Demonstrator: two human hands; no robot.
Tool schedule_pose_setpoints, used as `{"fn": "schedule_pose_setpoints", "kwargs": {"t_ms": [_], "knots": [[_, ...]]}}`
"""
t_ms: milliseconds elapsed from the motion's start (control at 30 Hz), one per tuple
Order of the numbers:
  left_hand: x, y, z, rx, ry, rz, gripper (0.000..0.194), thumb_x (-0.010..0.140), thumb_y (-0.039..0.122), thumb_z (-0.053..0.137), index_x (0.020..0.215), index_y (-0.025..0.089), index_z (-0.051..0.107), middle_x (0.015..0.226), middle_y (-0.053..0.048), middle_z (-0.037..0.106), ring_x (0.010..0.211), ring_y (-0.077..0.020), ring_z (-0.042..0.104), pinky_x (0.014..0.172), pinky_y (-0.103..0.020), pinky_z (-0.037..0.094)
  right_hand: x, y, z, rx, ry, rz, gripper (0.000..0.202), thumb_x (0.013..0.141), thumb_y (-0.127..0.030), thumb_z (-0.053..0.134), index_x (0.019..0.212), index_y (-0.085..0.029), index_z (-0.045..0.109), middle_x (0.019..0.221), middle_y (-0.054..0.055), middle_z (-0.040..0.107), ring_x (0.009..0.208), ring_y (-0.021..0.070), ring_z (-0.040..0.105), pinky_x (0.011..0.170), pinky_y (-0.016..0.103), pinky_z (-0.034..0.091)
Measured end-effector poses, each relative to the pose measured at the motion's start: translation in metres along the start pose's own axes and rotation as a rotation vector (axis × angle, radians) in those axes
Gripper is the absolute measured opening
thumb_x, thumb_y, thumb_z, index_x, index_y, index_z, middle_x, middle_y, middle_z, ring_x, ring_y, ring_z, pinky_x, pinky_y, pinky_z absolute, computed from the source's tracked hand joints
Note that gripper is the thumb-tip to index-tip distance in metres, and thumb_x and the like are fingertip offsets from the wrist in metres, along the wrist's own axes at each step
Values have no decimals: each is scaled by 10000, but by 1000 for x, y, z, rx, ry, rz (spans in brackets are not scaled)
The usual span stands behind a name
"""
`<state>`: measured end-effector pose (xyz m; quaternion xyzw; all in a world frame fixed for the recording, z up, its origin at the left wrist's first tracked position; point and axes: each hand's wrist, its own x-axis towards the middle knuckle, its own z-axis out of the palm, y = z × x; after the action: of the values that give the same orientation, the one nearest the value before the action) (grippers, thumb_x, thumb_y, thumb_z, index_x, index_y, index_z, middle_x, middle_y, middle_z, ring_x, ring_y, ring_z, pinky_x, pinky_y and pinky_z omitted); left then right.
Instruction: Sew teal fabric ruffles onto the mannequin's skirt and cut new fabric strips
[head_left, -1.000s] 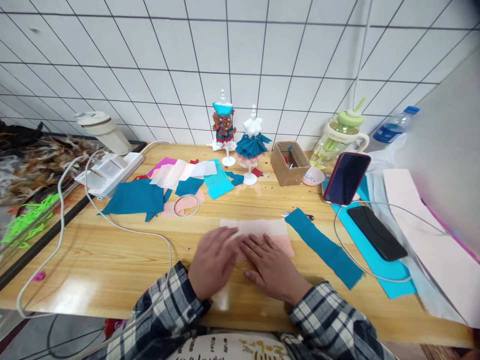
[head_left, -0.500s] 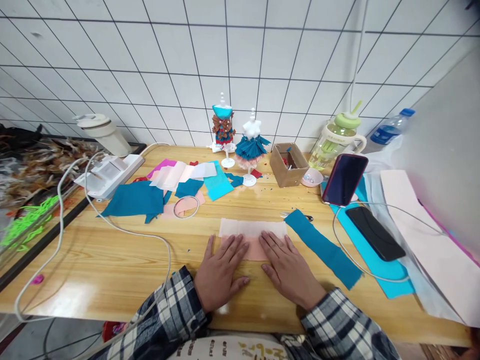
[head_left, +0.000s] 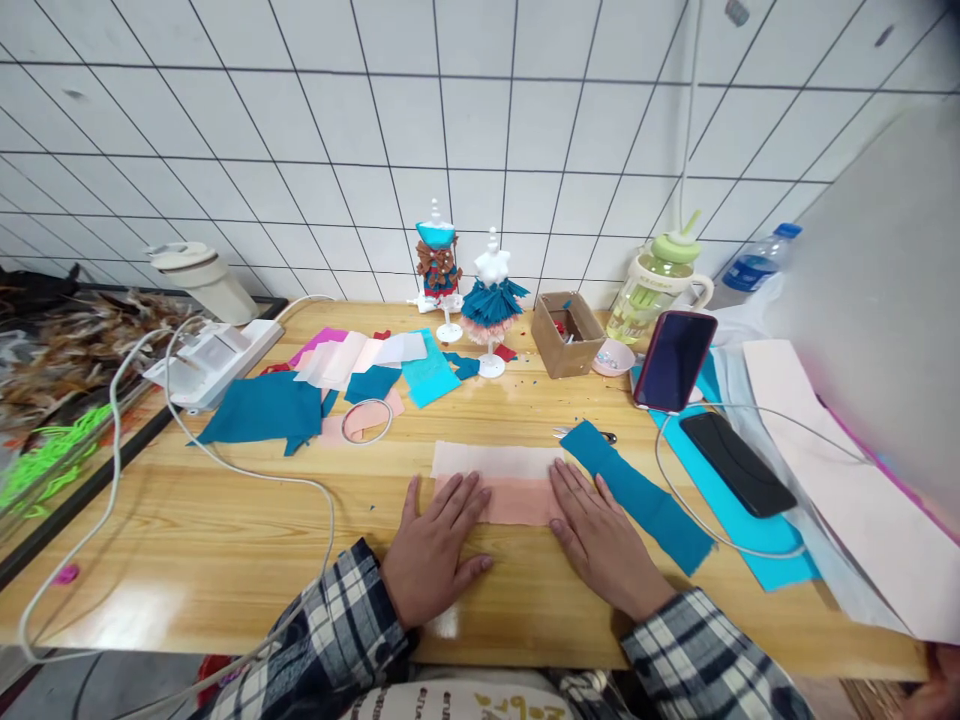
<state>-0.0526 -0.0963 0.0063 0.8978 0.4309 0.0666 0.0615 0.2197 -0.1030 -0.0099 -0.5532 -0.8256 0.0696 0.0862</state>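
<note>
A pale pink strip of cloth (head_left: 495, 459) lies along the top of a darker peach strip (head_left: 519, 501) on the wooden table. My left hand (head_left: 433, 550) rests flat on the left end of the peach strip, fingers stretched. My right hand (head_left: 606, 545) lies flat with fingers spread at the right end, touching the cloth's edge. Just right of it a teal strip (head_left: 641, 497) runs diagonally, partly over small scissors (head_left: 610, 437). Neither hand grips anything.
Cloth scraps (head_left: 262, 410), a hoop (head_left: 367, 421) and a power strip (head_left: 217, 365) with cables are at left. Two dressed mannequins (head_left: 491, 300), a cardboard box (head_left: 568, 335) and a cup (head_left: 660, 285) stand behind. Phones (head_left: 739, 465) and paper (head_left: 840, 480) are at right.
My right hand has slid right along the cloth to its right end, uncovering more of the peach strip. My left hand stays on the left end. The view has shifted slightly.
</note>
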Motion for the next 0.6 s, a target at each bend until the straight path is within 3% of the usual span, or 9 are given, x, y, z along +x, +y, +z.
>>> {"fn": "schedule_pose_setpoints", "kwargs": {"t_ms": [167, 233, 333, 467, 600], "knots": [[-2, -5, -8, 30, 86, -75, 602, 899, 469, 452, 1455, 277, 326, 1516, -94, 335, 1358, -336, 328, 1098, -599, 128, -3, 4, -7, 25, 97, 54, 585, 954, -423, 346, 1493, -217, 244, 1526, 76, 305, 1423, 263, 222, 1111, 540, 244], [-1, -7, -12, 56, 146, -123, 539, 902, 406, 460, 1424, 294, 388, 1527, -70, 317, 1364, -333, 318, 1090, -561, 192, -4, 1, -10, 14, 91, 16, 562, 950, -421, 363, 1478, -243, 286, 1518, 62, 326, 1417, 267, 236, 1108, 539, 245], [6, -15, -14, 64, 137, -108, 500, 920, 335, 429, 1417, 296, 396, 1507, -49, 361, 1354, -292, 354, 1097, -515, 226, 0, -7, -10, 3, 25, -79, 540, 955, -430, 354, 1472, -288, 291, 1513, 43, 337, 1408, 269, 260, 1112, 569, 198], [23, -37, -8, 88, 111, -160, 485, 932, 334, 405, 1414, 275, 401, 1469, -73, 422, 1364, -321, 339, 1082, -601, 196, 18, -14, -3, -27, -12, -71, 567, 966, -448, 311, 1493, -254, 233, 1516, 79, 323, 1393, 284, 286, 1102, 617, 138], [47, -62, -6, 85, 103, -187, 470, 930, 377, 407, 1387, 269, 433, 1454, -85, 441, 1367, -344, 325, 1052, -686, 139, 48, -10, 0, -57, 15, -61, 545, 967, -444, 318, 1466, -226, 307, 1506, 88, 346, 1391, 287, 285, 1110, 614, 84]]}}
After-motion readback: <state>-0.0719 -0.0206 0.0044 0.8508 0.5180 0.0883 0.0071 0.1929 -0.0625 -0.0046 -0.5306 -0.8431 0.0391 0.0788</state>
